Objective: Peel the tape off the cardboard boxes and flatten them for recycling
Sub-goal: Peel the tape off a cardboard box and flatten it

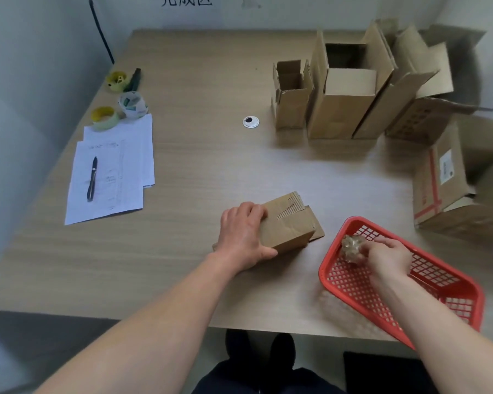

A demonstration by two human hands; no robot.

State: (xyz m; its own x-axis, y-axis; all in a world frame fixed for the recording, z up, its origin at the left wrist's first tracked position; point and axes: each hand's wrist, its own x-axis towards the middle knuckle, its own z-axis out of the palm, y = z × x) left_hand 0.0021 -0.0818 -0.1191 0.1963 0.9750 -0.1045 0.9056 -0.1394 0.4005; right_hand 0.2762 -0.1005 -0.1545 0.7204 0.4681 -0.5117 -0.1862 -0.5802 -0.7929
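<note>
Wood-grain table (182, 172) in white-walled corner; one small box under left hand, wad of tape over red basket.

Left hand (244, 237) laid on near-left end of small cardboard box (288, 226), fingers curled over top edge, thumb against near face; box lying on its side near table's front edge, torn strip on top face showing corrugation. Right hand (387, 258) inside red mesh basket (353, 282), fingertips pinching crumpled ball of brownish tape (352, 248) above basket floor; basket tilted, just right of small box, not touching it. Open upright boxes (345, 106) grouped at far right; sealed box with red tape and white label (439, 189) at right edge. Far left: tape rolls (104, 118), sheets of paper (111, 177) with black pen (92, 179) on top. Round cable grommet (250, 122) mid-table.
</note>
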